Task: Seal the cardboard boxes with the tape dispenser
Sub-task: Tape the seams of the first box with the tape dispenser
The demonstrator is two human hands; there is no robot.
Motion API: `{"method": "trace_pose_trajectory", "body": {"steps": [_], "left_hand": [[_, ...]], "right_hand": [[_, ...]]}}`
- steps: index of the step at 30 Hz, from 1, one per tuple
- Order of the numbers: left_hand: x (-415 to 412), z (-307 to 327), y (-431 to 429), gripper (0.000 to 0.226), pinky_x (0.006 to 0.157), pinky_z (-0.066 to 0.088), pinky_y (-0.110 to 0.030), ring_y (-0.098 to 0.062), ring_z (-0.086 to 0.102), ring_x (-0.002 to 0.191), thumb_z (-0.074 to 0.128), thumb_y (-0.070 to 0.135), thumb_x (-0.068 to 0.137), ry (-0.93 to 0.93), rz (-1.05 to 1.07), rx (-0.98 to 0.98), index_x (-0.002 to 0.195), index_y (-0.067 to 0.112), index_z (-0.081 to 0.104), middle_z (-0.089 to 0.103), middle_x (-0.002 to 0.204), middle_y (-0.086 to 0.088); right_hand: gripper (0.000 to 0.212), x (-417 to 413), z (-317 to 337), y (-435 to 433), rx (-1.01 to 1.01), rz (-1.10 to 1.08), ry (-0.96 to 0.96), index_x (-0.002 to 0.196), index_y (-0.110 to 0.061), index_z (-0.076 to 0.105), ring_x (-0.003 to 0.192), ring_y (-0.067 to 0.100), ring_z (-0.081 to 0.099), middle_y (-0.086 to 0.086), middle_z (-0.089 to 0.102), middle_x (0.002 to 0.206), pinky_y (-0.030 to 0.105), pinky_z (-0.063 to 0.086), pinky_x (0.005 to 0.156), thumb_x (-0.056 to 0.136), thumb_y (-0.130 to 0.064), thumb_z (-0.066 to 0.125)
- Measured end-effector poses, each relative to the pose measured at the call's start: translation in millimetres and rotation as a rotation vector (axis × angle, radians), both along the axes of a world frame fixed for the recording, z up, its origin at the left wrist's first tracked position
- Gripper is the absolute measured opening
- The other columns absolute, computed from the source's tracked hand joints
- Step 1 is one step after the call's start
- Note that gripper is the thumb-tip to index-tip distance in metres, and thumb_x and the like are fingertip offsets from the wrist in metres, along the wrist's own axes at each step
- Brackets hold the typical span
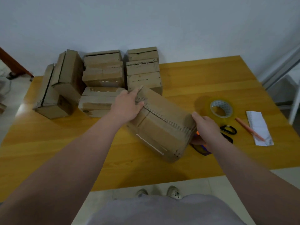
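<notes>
Box [162, 129] (tilted), between left hand [128, 106], right hand [207, 129]

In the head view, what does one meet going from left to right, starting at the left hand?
left hand → cardboard box → right hand → scissors → white paper

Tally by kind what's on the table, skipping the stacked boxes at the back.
box, held: 1
tape roll: 1
tape dispenser, partly hidden: 1
scissors: 1
pen: 1
folded paper: 1
Total: 6
</notes>
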State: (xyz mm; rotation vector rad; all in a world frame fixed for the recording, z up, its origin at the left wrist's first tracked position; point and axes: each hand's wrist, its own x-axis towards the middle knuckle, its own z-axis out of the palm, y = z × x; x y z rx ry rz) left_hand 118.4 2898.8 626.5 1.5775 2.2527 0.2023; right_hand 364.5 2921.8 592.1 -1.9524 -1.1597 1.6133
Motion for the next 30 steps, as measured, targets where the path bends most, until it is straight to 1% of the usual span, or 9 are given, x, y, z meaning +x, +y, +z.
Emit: {"method": "trace_pose_trajectory", "body": {"steps": [4, 8, 11, 14, 16, 18, 21, 24, 30], "left_hand": [[20.7, 8.7, 11.5, 0.09, 0.115, 0.009, -0.061, -0.033, 0.011, 0.146, 0.051, 0.064, 0.086, 0.0, -0.118, -0.022, 0.153, 0.031, 0.002, 0.015, 0.16, -0.001], [38.8, 12.2, 3.9, 0.103, 0.112, -0.006, -0.066, -0.023, -0.022, 0.145, 0.057, 0.075, 0.071, -0.135, -0.322, -0.173, 0.152, 0.041, 0.004, -0.022, 0.158, 0.011], [58.5, 6.6, -7.0, 0.112, 0.11, -0.011, -0.066, -0.022, -0.028, 0.143, 0.061, 0.078, 0.065, -0.055, -0.46, -0.267, 0.152, 0.042, 0.001, -0.026, 0.157, 0.009], [69.6, 0.3, -13.7, 0.12, 0.109, -0.013, -0.066, -0.023, -0.028, 0.143, 0.065, 0.077, 0.063, 0.086, -0.553, -0.311, 0.15, 0.041, -0.01, -0.03, 0.156, 0.006], [69.2, 1.3, -14.1, 0.12, 0.111, -0.011, -0.065, -0.024, -0.026, 0.144, 0.067, 0.074, 0.066, 0.116, -0.568, -0.317, 0.15, 0.04, -0.012, -0.03, 0.156, 0.004], [67.7, 5.2, -14.5, 0.115, 0.112, -0.01, -0.063, -0.024, -0.023, 0.145, 0.068, 0.066, 0.071, 0.143, -0.598, -0.3, 0.151, 0.037, -0.009, -0.024, 0.158, 0.004], [62.5, 11.5, -16.7, 0.108, 0.113, -0.009, -0.063, -0.024, -0.019, 0.146, 0.07, 0.052, 0.074, 0.209, -0.63, -0.262, 0.152, 0.036, -0.002, -0.014, 0.16, 0.006], [50.0, 15.9, -18.9, 0.106, 0.114, -0.007, -0.062, -0.023, -0.017, 0.146, 0.073, 0.042, 0.074, 0.234, -0.599, -0.272, 0.152, 0.039, 0.0, -0.01, 0.161, 0.009], [41.7, 15.2, -25.7, 0.101, 0.115, -0.006, -0.061, -0.023, -0.017, 0.146, 0.072, 0.036, 0.077, 0.197, -0.578, -0.284, 0.15, 0.044, 0.004, -0.008, 0.161, 0.007]], "right_hand": [[0.04, 9.1, -0.8, 0.7, 0.036, 0.056, -0.104, 0.106, -0.016, 0.054, 0.096, 0.028, 0.056, 0.005, 0.054, 0.109, 0.042, 0.057, 0.071, 0.097, -0.053, 0.041], [0.046, 16.6, -4.4, 0.6, 0.027, 0.205, -0.121, 0.088, -0.004, 0.058, 0.072, 0.029, 0.059, 0.014, 0.058, 0.084, 0.038, 0.051, 0.06, 0.102, -0.042, 0.036], [0.039, 29.5, -17.9, 1.2, 0.291, 0.394, -0.469, 0.076, -0.005, 0.053, 0.061, 0.025, 0.049, 0.011, 0.054, 0.07, 0.038, 0.04, 0.056, 0.1, -0.034, 0.044], [0.028, 37.6, -28.0, -0.8, 0.338, 0.543, -0.75, 0.09, -0.016, 0.055, 0.077, 0.024, 0.058, 0.002, 0.056, 0.079, 0.034, 0.043, 0.059, 0.093, -0.043, 0.055], [0.036, 38.8, -34.7, -4.6, 0.268, 0.67, -0.875, 0.107, -0.019, 0.05, 0.086, 0.026, 0.06, 0.003, 0.057, 0.089, 0.034, 0.043, 0.06, 0.089, -0.049, 0.06], [0.044, 39.2, -41.1, -7.7, 0.255, 0.746, -0.935, 0.127, -0.017, 0.041, 0.079, 0.024, 0.058, 0.003, 0.059, 0.092, 0.031, 0.039, 0.052, 0.092, -0.036, 0.06], [0.049, 38.2, -45.2, -10.2, 0.323, 0.754, -0.936, 0.137, -0.016, 0.032, 0.06, 0.019, 0.047, -0.002, 0.049, 0.074, 0.029, 0.03, 0.042, 0.094, -0.017, 0.055], [0.042, 35.9, -36.5, -6.2, 0.421, 0.656, -0.841, 0.132, -0.018, 0.035, 0.065, 0.024, 0.052, 0.002, 0.051, 0.076, 0.03, 0.029, 0.044, 0.094, -0.007, 0.048], [0.029, 20.7, 18.6, 10.6, 0.393, 0.334, -0.301, 0.129, -0.022, 0.043, 0.074, 0.022, 0.058, 0.007, 0.06, 0.095, 0.035, 0.045, 0.057, 0.1, -0.022, 0.04]]}}
